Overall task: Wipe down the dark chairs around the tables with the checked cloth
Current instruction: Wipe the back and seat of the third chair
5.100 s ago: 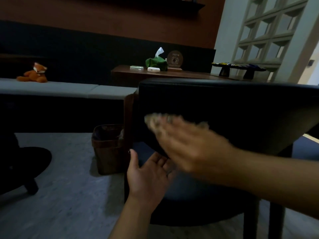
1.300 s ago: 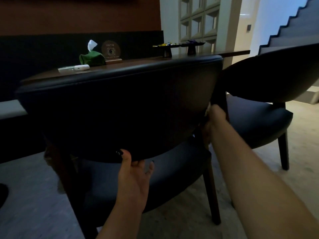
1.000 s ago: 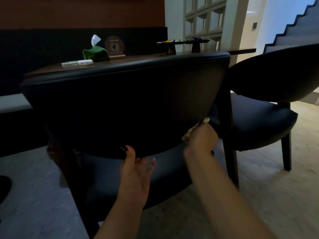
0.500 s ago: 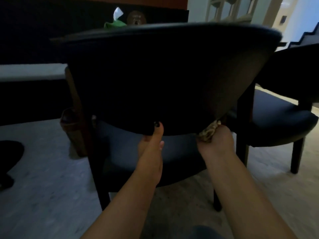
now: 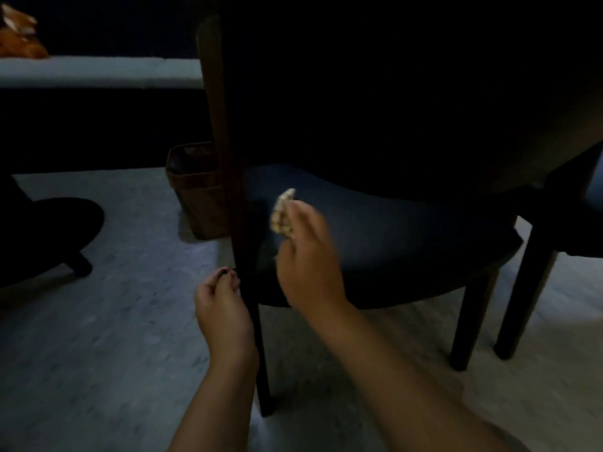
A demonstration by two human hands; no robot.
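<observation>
Dim room, pale marbled floor (image 5: 98, 337) across the lower frame. Grey cushioned bench (image 5: 98, 71) along the upper left, against a dark wall; an orange soft toy (image 5: 19, 40) at its far left edge, blurred. Dark chair (image 5: 391, 243) filling centre and right, backrest looming black above a navy seat; a second dark chair's legs (image 5: 522, 288) at the right edge. Brown woven basket (image 5: 195, 190) on the floor, left of centre, just behind the chair's rear post; contents too dark to tell. Left hand (image 5: 222, 311) low centre, fingers curled around the chair's rear leg (image 5: 257, 337). Right hand (image 5: 306, 259) raised over the seat's left part, pinching the bunched checked cloth (image 5: 282, 212); contact with seat unclear.
</observation>
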